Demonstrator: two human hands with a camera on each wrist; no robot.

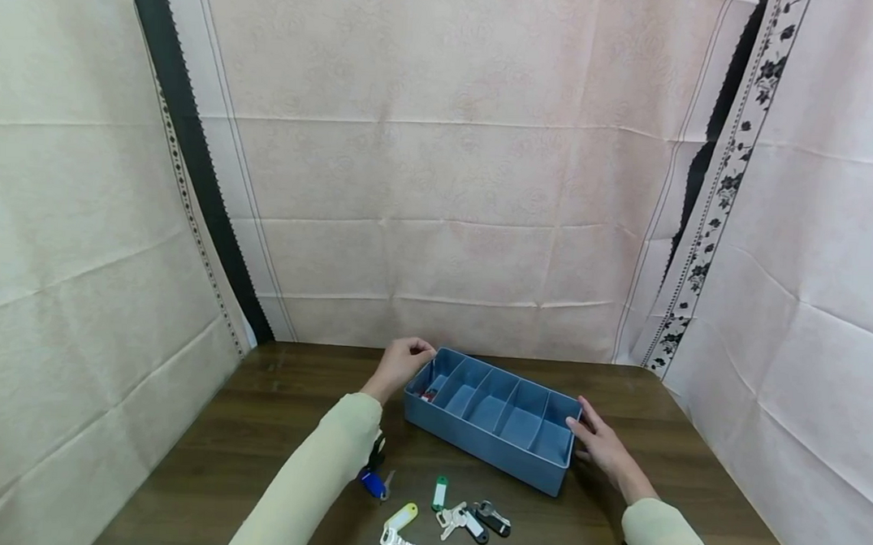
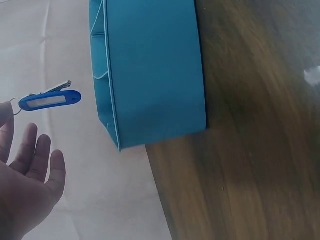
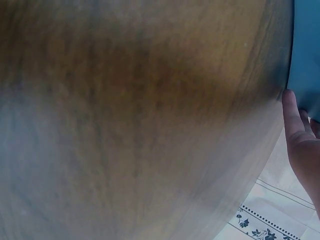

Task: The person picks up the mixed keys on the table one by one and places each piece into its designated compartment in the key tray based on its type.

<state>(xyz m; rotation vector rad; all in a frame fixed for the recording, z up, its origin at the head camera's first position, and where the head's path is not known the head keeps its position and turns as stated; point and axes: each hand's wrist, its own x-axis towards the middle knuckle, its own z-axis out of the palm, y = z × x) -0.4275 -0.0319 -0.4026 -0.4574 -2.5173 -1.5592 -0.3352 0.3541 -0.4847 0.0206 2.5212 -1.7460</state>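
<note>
My left hand (image 1: pixel 406 361) is raised at the far left corner of a blue divided box (image 1: pixel 483 441). In the left wrist view, its thumb and finger pinch the ring of a key with a blue tag (image 2: pixel 50 100), which hangs off the fingertips beside the box. My right hand (image 1: pixel 604 452) holds the box's right end, one digit over the rim and the others against the outer wall. Inside the leftmost compartment lies a small red item (image 1: pixel 428 395), partly hidden by the wall. The other compartments in sight look bare.
In front of the box lie several tagged keys: a yellow-tagged key (image 1: pixel 400 518), a green tag (image 1: pixel 439 494), black-tagged keys (image 1: pixel 492 519) and a blue-tagged key (image 1: pixel 373 484) beside the left sleeve. Cloth screens (image 1: pixel 426 174) surround the wooden table (image 1: pixel 291 429).
</note>
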